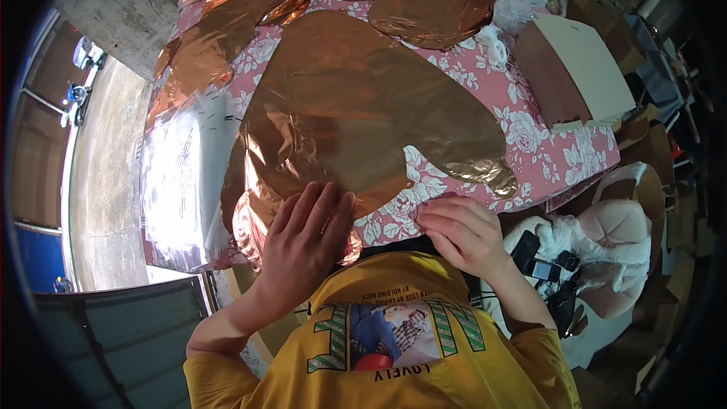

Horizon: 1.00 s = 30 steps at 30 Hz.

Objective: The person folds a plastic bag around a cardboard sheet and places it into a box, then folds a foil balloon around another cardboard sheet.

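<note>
A large copper-coloured foil balloon [341, 98], flat and uninflated, lies over a pink cloth with white roses [526, 132]. Its curved outline ends in a crinkled tip at the right. My left hand [309, 223] rests on the balloon's near left part, fingers stretched out and lying flat. The foil beside it is creased and shiny. My right hand [463, 233] is at the near edge of the table, past the balloon's inner curve, over the cloth. Its fingers are bent and pressed together; whatever may be between the fingertips is too small to make out.
More copper foil [432, 0] is heaped along the far side. Clear plastic sleeves [189, 174] lie at the left. An open cardboard box [583, 68] and white ribbon rolls [496, 47] sit at the right. A plastic-wrapped chair [615, 238] stands beside the table, with black devices [545, 269] near it.
</note>
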Available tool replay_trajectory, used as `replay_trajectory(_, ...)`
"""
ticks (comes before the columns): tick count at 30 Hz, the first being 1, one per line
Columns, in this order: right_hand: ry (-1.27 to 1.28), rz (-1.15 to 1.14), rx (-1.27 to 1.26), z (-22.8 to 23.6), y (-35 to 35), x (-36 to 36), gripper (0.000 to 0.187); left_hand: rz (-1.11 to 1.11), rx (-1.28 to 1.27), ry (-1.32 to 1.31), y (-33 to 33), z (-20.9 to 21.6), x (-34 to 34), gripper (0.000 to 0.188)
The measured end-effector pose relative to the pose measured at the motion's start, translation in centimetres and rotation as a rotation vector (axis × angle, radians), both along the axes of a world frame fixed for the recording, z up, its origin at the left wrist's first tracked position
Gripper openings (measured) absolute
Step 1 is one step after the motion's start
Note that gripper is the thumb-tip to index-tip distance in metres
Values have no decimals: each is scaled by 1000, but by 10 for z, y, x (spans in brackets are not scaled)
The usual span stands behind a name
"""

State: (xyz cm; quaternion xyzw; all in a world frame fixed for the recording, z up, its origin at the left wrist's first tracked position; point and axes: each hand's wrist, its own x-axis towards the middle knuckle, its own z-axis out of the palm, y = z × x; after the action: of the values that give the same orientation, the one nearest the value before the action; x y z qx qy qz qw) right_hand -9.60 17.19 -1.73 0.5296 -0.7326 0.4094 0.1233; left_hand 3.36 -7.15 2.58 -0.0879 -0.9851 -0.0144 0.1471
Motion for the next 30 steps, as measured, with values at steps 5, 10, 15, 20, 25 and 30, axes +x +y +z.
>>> replay_trajectory(5,-19,-9,-9,1,-1,1,24,1,-13,1,1,0,0,46)
replay_trajectory(10,5,7,2,2,-1,2,28,17,28,2,2,1,3,51)
replay_trajectory(15,8,21,-11,0,1,0,28,22,35,-63,1,6,8,74)
replay_trajectory(20,10,6,-5,-1,1,0,28,-58,57,-205,-2,19,15,89)
replay_trajectory(25,-14,6,-1,4,2,0,26,-138,107,-218,-1,32,16,91)
replay_trajectory(30,-69,32,32,41,5,-18,18,-140,131,-145,-14,47,10,82)
